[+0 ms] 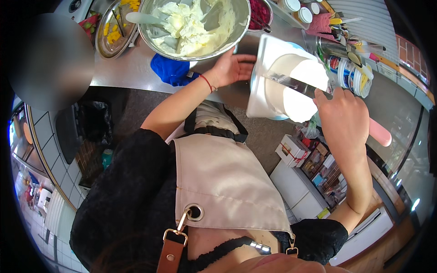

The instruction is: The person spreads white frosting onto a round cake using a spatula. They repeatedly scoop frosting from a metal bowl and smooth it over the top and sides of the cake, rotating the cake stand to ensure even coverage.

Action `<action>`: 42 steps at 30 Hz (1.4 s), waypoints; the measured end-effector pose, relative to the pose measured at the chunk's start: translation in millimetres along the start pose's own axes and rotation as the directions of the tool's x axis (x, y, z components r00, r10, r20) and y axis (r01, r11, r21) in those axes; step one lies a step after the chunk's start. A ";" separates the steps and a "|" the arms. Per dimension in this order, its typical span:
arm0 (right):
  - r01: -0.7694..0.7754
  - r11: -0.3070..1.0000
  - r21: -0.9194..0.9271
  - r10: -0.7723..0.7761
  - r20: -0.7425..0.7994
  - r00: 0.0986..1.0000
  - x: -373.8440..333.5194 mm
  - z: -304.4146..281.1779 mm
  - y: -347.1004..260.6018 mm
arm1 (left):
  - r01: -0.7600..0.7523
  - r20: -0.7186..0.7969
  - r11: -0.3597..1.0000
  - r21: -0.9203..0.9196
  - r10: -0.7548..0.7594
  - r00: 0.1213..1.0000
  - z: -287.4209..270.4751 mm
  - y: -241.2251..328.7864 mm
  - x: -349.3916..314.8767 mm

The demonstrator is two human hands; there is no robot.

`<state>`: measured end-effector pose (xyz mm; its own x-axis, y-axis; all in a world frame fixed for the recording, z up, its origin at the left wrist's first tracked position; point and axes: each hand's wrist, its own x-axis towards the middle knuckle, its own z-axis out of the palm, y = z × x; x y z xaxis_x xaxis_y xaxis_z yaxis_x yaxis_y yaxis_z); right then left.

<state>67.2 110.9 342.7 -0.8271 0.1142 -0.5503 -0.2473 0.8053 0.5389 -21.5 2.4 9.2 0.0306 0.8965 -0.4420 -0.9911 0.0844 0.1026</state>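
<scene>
In my right hand (342, 111) is a palette knife (287, 81) with a pink handle, my fingers wrapped round it. Its flat metal blade lies across a round cake (296, 63) coated in white cream; whether it touches the top cannot be made out. Under the cake is a square white board (258, 93), with pale blue edges showing beneath it. My left hand (230, 69) holds nothing; its fingers are apart and point toward the board's left edge. Just above that hand sits a metal bowl (193, 58) of whipped cream with a white spatula (144, 18) in it.
A blue cloth (170, 69) lies on the metal counter (120, 77). At the back left is an oval dish (101, 45) with yellow fruit pieces; behind the board, a bowl of dark red pieces (259, 13). Jars (304, 16), tools and tubs (355, 75) crowd the right.
</scene>
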 end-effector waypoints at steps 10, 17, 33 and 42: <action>-0.004 1.000 0.026 0.005 -0.051 0.999 -9.6 -2.2 -9.5 | 0.103 -0.027 0.994 0.048 -0.102 0.994 -4.0 5.7 -1.7; 0.005 0.996 0.087 0.007 -0.132 0.991 -6.5 -11.3 1.6 | 0.084 -0.034 0.991 0.105 -0.080 0.996 -18.8 -17.1 -9.7; -0.036 0.999 0.014 0.037 -0.033 0.999 21.0 3.6 15.1 | 0.164 0.069 0.986 -0.020 -0.163 0.984 -40.1 -42.0 -2.9; -0.022 0.997 0.078 0.026 -0.054 0.998 -0.2 -1.3 -2.7 | -0.066 -0.003 0.997 -0.040 0.066 0.998 11.2 3.2 6.1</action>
<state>67.4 107.9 342.2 -0.8595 0.1037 -0.5005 -0.1888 0.8456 0.4994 -23.0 13.0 16.8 -0.0356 0.8990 -0.4365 -0.9953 0.0073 0.0961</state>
